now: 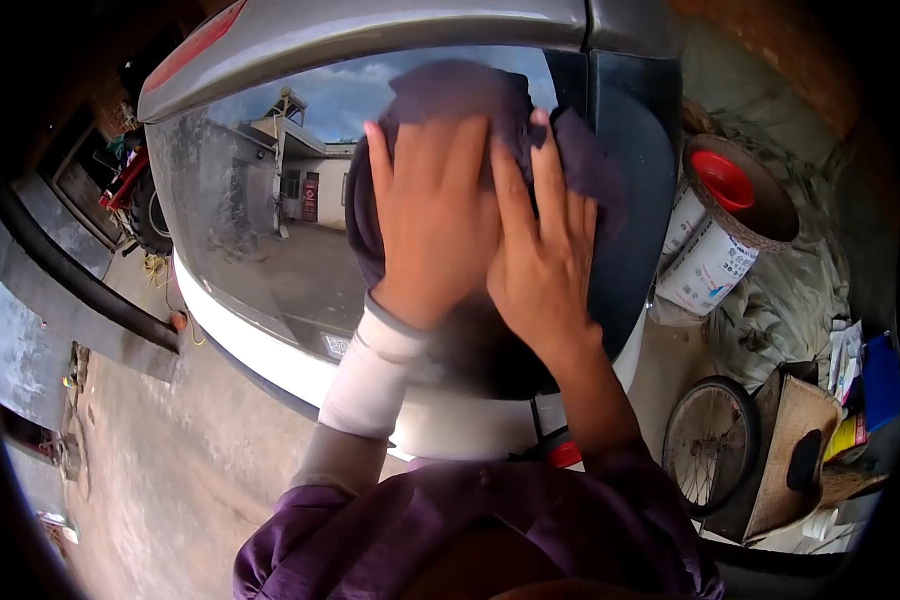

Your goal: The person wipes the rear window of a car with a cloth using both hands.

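A dark purple cloth [460, 85] lies bunched against the rear window [230, 180] of a grey and white car. My left hand [432, 215] presses flat on the cloth with its fingers stretched out and is slightly blurred. Close by on the right, my right hand [550, 260] has its fingers around a fold of the same cloth, which shows between them and beyond the fingertips. A pale sleeve [365, 385] covers my left forearm. The glass under both palms is hidden.
Right of the car stand white printed buckets [710, 265], a red bowl [722, 180] in a brown round basin, and a spoked wheel [711, 445]. Crumpled pale sheeting [785, 300] lies behind them. At far left is a red machine with a black tyre [150, 215].
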A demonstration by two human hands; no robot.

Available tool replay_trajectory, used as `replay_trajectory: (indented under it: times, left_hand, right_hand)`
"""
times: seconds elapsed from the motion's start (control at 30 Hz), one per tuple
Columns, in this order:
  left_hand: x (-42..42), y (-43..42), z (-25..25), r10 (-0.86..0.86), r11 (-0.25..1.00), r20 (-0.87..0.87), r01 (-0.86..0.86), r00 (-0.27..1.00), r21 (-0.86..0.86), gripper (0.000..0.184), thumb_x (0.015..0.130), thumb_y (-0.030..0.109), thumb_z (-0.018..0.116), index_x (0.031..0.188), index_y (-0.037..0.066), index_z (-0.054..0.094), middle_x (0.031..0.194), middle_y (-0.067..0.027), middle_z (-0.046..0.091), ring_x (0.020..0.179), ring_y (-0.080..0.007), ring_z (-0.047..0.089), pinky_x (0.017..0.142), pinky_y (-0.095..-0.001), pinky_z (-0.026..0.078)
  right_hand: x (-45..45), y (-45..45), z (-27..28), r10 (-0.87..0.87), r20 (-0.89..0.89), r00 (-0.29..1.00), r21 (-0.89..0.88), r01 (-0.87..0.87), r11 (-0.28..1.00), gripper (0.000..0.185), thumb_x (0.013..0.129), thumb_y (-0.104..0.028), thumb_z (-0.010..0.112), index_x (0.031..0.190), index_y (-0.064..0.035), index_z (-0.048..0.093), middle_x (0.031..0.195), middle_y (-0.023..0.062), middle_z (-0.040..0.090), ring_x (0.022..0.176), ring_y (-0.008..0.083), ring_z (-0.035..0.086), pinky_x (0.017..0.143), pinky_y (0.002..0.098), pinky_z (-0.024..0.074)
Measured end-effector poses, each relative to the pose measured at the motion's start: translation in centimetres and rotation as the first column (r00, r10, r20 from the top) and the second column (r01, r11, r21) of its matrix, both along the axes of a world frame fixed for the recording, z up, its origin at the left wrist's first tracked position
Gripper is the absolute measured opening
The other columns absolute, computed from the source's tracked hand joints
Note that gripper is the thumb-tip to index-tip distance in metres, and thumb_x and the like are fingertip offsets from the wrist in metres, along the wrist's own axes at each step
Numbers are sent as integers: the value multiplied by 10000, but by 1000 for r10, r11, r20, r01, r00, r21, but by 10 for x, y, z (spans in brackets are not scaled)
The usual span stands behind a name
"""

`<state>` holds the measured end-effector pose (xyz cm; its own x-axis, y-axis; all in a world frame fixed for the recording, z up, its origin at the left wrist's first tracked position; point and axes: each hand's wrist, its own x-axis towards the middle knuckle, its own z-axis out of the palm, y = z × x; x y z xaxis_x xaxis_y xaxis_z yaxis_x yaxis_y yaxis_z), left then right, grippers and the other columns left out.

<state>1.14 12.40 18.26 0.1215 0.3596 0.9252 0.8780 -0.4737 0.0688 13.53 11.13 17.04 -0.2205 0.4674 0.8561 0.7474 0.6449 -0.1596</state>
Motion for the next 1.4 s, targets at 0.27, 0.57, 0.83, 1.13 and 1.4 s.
replay_trajectory:
  times: [0.27, 0.57, 0.83, 1.13, 1.4]
  left_hand:
    - [-2, -33, -62, -37, 997, 4, 37, 999, -69, 448, 748, 91, 563, 1179, -27, 596, 1185, -216, 568, 1176, -469, 506, 1182, -673, 91]
    - [-5, -3, -20, -16, 996, 31, 13, 999, 90, 458, 772, 187, 663, 1212, 60, 646, 1112, -107, 595, 1126, -335, 552, 1131, -630, 260]
    - [-26, -20, -71, 10, 998, 177, -22, 984, 65, 361, 793, 144, 658, 1147, 70, 675, 1050, -98, 619, 1067, -325, 610, 1148, -600, 253]
    - [-98, -6, -60, 176, 978, 276, -199, 945, 56, 426, 838, 89, 585, 1257, 15, 601, 1234, -187, 597, 1179, -396, 558, 1126, -613, 276]
    - [-129, -29, -102, 321, 942, 435, -333, 841, -52, 291, 902, 176, 607, 1145, 19, 634, 1021, -131, 606, 1060, -348, 570, 1119, -614, 287]
  right_hand:
    - [11, -27, -67, 72, 64, 995, -71, -67, 995, 519, 915, -83, 517, 1427, -4, 533, 1559, 297, 351, 1309, 444, 506, 1053, 477, 384]
    - [-4, -3, -24, -84, 73, 994, 84, 78, 993, 462, 1009, -175, 479, 1446, -29, 503, 1560, 269, 362, 1306, 439, 483, 1022, 466, 381]
    - [-16, -18, -52, -76, 269, 960, 97, 52, 994, 458, 1019, -195, 465, 1448, -39, 507, 1565, 252, 376, 1308, 401, 507, 1004, 437, 391]
    - [-98, 4, -19, -16, 371, 929, 164, -49, 985, 433, 988, -167, 502, 1413, -107, 557, 1543, 145, 450, 1295, 336, 539, 1124, 458, 334]
    - [-141, -3, -46, 216, 476, 852, 67, -280, 958, 440, 918, -94, 512, 1348, -36, 582, 1546, 144, 448, 922, 243, 617, 816, 369, 433]
